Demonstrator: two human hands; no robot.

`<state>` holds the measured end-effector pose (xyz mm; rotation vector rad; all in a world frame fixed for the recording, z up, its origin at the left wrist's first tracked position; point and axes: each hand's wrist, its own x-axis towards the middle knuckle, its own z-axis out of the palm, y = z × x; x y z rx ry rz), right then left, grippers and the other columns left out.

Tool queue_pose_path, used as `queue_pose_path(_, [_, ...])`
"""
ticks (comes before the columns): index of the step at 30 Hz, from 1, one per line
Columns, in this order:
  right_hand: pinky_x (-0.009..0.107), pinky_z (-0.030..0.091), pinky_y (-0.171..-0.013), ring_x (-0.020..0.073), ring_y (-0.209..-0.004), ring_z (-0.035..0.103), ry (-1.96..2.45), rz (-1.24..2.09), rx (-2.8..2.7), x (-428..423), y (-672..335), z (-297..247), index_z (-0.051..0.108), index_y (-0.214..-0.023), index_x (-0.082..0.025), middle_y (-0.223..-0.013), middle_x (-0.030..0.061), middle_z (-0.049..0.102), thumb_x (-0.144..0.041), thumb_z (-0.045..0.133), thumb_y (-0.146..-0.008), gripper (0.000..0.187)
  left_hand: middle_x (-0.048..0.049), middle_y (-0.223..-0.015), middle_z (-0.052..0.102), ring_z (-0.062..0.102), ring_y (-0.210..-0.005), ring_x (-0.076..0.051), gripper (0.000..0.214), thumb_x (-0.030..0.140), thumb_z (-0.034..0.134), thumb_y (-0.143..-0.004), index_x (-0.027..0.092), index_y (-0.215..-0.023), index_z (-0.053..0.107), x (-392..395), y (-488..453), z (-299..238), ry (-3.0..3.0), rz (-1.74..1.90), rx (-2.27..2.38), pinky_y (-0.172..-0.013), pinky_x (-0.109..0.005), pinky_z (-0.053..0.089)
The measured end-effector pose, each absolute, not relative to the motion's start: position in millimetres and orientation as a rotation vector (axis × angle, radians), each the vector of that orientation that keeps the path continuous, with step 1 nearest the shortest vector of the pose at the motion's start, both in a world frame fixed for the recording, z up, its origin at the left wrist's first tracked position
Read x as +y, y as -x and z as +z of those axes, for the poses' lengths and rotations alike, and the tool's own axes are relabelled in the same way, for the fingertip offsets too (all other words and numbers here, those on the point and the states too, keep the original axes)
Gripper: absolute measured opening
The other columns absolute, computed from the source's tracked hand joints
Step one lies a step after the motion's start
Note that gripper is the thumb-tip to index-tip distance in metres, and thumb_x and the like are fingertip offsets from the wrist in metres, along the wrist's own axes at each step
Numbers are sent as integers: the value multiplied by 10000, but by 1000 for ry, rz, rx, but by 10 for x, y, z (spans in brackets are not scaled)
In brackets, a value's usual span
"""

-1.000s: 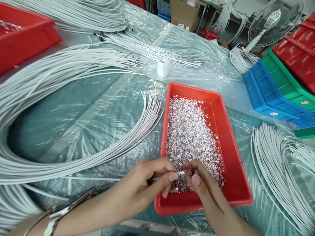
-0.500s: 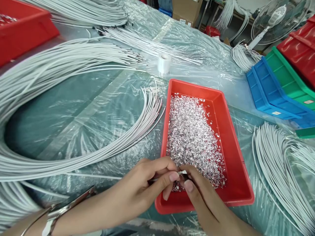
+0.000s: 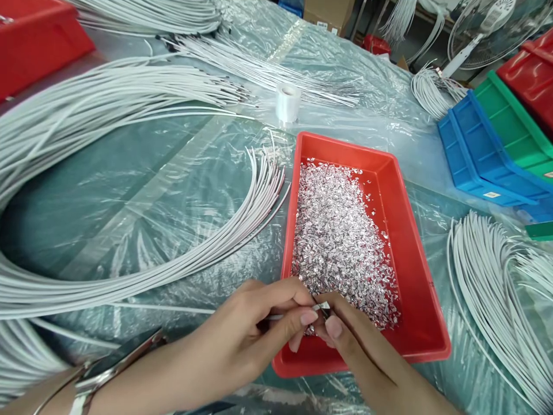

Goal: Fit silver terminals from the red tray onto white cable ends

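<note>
My left hand [image 3: 268, 323] is closed in a pinch round a white cable [image 3: 166, 309], which runs in from the left under my fingers. At the cable's tip a small pale, shiny tab of foil [image 3: 320, 306] shows between my hands. My right hand [image 3: 352, 334] pinches at this same end, thumb against forefinger; a dark spot beside the tab is too small to make out. Both hands are over the near end of a red tray [image 3: 412, 276], where a heap of silvery foil scraps [image 3: 341, 242] lies.
Bundles of white cables [image 3: 207, 253] curve across the plastic-covered table [image 3: 142, 190], with another bundle [image 3: 492, 288] at right. A roll of clear tape [image 3: 287, 104] stands behind the tray. Blue bins [image 3: 488, 155], a green bin [image 3: 514, 124] and a fan [image 3: 492, 29] are at the right back.
My fingers have shifted slightly at the cable end, and the shiny tab shows a little more between them. The camera view has tilted slightly; the surroundings otherwise look the same.
</note>
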<state>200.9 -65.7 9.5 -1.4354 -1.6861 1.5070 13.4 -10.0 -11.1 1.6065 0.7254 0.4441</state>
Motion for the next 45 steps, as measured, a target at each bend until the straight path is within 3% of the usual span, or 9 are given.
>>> queue_pose_path(5, [288, 457, -928, 169, -1163, 539, 1387, 1628, -1624, -614, -2022, 100, 532, -1215, -277, -1114, 20, 649, -393, 315, -997, 329, 49, -634, 555, 512, -541, -82, 179, 214, 427, -963, 197, -817, 531, -129, -106, -148, -1793, 503, 721, -508, -194, 372])
queue_pose_path(11, [289, 464, -930, 170, -1146, 550, 1442, 1679, -1609, -603, -2032, 126, 520, -1222, -262, -1120, 31, 636, -361, 328, -990, 317, 13, -705, 633, 579, -559, -101, 119, 198, 414, -976, 181, -987, 532, -156, -90, -162, -2090, 634, 734, -504, -214, 389])
queue_pose_path(21, [290, 472, -937, 167, -1138, 560, 1537, 1587, -1601, -638, -2009, 124, 491, -1208, -245, -1148, 50, 621, -302, 375, -975, 267, -53, -762, 693, 657, -587, -140, 193, 111, 341, -977, 133, -988, 533, -164, -121, -260, -2402, 804, 596, -492, -237, 490])
queue_pose_path(28, [322, 478, -957, 181, -1141, 559, 1520, 1550, -1504, -638, -1963, 83, 486, -1200, -232, -1153, 70, 617, -322, 360, -981, 268, -154, -847, 732, 695, -822, -235, 260, 60, 350, -917, 49, -1014, 591, -227, -126, -394, -2759, 1113, 510, -584, -317, 590])
queue_pose_path(34, [289, 499, -917, 158, -1059, 607, 1429, 1568, -1449, -631, -1935, 69, 470, -1194, -244, -1147, 54, 627, -293, 350, -988, 243, -158, -858, 734, 704, -834, -266, 270, 73, 338, -936, 64, -1026, 592, -338, -139, -351, -2844, 1032, 693, -576, -348, 588])
queue_pose_path(41, [308, 470, -937, 179, -1120, 567, 1559, 1559, -1492, -668, -1957, 103, 484, -1218, -231, -1140, 59, 627, -305, 381, -966, 282, -83, -831, 734, 699, -704, -172, 138, 79, 495, -908, 126, -991, 595, -273, -86, -301, -2512, 1004, 772, -568, -233, 582])
queue_pose_path(45, [328, 513, -850, 180, -966, 619, 1605, 1436, -1441, -691, -2004, 37, 488, -1208, -256, -1058, 53, 629, -337, 456, -939, 282, -82, -804, 728, 683, -677, -142, 134, 53, 460, -926, 88, -1007, 562, -225, -105, -284, -2468, 975, 741, -608, -213, 559])
